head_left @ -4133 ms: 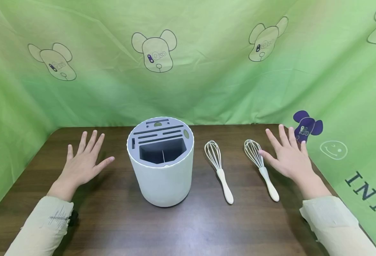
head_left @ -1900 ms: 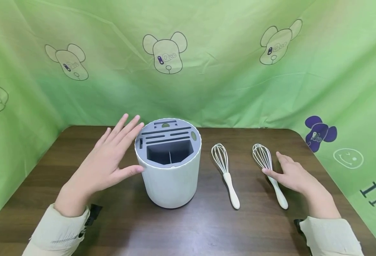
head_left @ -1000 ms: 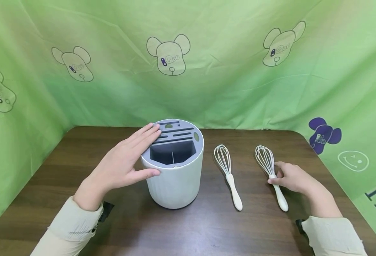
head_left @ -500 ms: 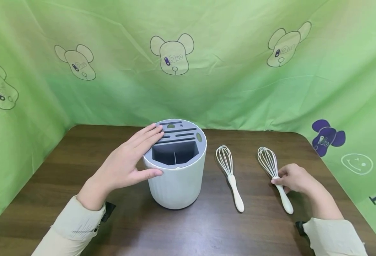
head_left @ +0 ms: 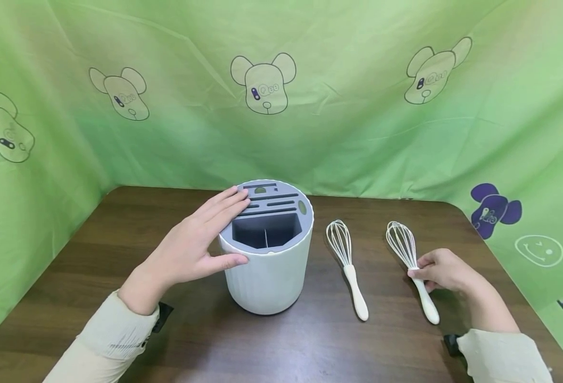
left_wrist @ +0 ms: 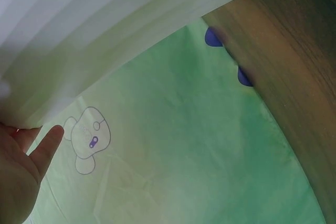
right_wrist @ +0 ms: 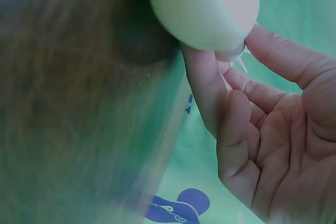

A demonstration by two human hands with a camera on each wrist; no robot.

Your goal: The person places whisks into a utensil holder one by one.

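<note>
A white round utensil holder [head_left: 269, 282] with a grey slotted insert stands upright on the table. My left hand [head_left: 188, 250] rests against its left side, fairly straight fingers across the top and thumb at the front rim. Up close in the left wrist view is the holder's ribbed wall [left_wrist: 131, 19], beside part of the left hand [left_wrist: 18, 177]. My right hand [head_left: 446, 270] pinches the right-hand whisk [head_left: 427, 306] at the upper handle, just below the wires. In the right wrist view the whisk's rounded handle end [right_wrist: 210, 3] partly hides the pinching fingertips.
A second white whisk [head_left: 355, 287] lies between the holder and the pinched whisk, wires pointing away. The brown wooden table [head_left: 243, 354] ends at a green printed curtain [head_left: 339, 138] at the back and sides.
From flat on the table, my left hand has come right onto the holder. My right hand has come down to the right-hand whisk and taken hold of it. The last half second shows little movement.
</note>
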